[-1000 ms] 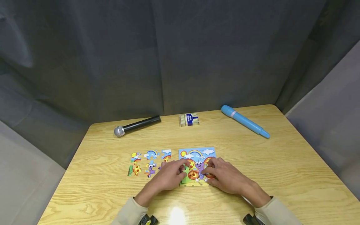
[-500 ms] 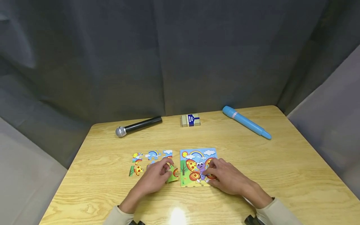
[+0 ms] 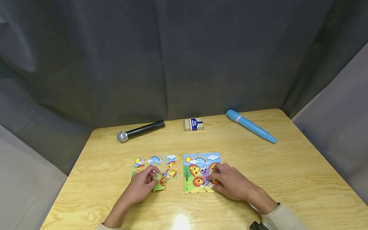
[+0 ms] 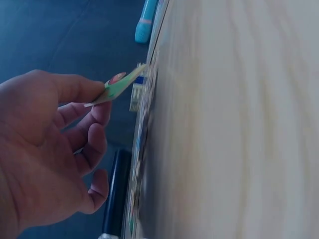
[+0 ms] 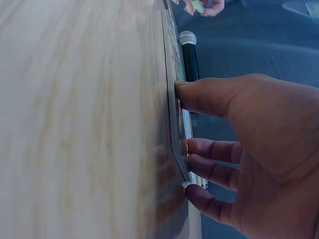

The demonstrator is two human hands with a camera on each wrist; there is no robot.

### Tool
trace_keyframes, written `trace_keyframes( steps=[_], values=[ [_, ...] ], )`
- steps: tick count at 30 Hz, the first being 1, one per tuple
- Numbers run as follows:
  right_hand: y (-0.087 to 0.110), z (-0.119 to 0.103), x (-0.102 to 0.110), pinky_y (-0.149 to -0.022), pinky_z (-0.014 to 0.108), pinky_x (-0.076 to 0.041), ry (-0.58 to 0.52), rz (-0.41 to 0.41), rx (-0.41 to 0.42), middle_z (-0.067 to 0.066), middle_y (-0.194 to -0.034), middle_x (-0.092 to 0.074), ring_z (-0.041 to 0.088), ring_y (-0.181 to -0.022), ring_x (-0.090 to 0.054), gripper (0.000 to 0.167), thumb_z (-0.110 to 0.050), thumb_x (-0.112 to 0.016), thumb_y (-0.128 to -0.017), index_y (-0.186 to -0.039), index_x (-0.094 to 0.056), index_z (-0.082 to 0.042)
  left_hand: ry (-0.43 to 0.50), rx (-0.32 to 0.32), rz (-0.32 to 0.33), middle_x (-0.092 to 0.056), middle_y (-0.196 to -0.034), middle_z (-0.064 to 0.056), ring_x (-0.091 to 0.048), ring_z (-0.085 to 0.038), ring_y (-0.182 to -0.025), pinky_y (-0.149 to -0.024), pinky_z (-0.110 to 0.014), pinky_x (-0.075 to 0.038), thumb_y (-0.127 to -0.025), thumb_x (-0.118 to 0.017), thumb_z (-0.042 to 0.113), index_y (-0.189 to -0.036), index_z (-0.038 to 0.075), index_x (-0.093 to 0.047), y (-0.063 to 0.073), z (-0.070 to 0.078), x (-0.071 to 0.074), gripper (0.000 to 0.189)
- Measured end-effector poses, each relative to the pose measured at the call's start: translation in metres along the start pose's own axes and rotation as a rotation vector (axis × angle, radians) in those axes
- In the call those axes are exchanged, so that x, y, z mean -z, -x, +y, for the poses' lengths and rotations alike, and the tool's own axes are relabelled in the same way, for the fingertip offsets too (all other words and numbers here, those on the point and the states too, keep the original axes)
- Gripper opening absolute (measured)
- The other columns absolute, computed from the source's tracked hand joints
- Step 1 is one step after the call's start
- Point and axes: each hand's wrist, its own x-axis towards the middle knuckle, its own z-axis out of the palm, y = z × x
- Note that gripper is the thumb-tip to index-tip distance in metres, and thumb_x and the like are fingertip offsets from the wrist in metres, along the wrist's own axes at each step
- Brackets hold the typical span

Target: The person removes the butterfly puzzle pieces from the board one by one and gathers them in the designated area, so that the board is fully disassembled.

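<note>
In the head view my left hand (image 3: 141, 186) pinches a green jigsaw piece (image 3: 159, 182) with an orange-red curve, holding it over the lower part of a group of loose pieces. The left wrist view shows that piece (image 4: 119, 85) tilted between thumb and forefinger, the other fingers loosely bent. My right hand (image 3: 233, 182) rests on the right side of a square butterfly picture board (image 3: 188, 183), covering its lower right part. Seen from the right wrist, the thumb and fingertips (image 5: 197, 195) touch the board at its surface and edge.
Loose pieces lie left of the board, among them a sun piece (image 3: 139, 161), a rainbow piece (image 3: 156, 159) and a cloud piece (image 3: 171, 158). Behind are a black microphone (image 3: 143, 129), a striped box (image 3: 194, 124) and a blue marker-shaped object (image 3: 251, 126). A dark curtain (image 3: 129, 64) borders the table.
My left hand has carried the green jigsaw piece leftward off the board to the loose pieces, uncovering the board's left side. The right hand has stayed on the board.
</note>
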Motion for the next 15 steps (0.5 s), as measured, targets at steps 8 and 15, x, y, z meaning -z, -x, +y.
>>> trace_keyframes(
  steps=[8, 15],
  values=[
    [0.002, -0.001, -0.002, -0.073, 0.030, -0.036, -0.001, -0.009, -0.003, -0.010, -0.104, -0.052, 0.009, -0.088, -0.042, 0.023, -0.031, -0.070, -0.087, -0.110, -0.070, -0.034, 0.001, 0.065, -0.030, -0.059, -0.083, 0.007, -0.048, -0.008, -0.062, -0.061, -0.024, -0.040, -0.090, -0.066, 0.018, -0.107, 0.021, -0.062, 0.014, -0.020, 0.015, 0.018],
    [0.001, 0.001, -0.001, -0.073, 0.029, -0.035, 0.008, 0.001, 0.004, -0.010, -0.104, -0.052, 0.009, -0.088, -0.042, 0.022, -0.031, -0.070, -0.087, -0.110, -0.070, -0.034, -0.038, 0.073, -0.068, -0.057, -0.082, 0.006, -0.049, -0.007, -0.067, -0.061, -0.022, -0.039, -0.090, -0.067, 0.017, -0.103, 0.022, -0.062, 0.021, -0.031, 0.027, 0.015]
  ],
)
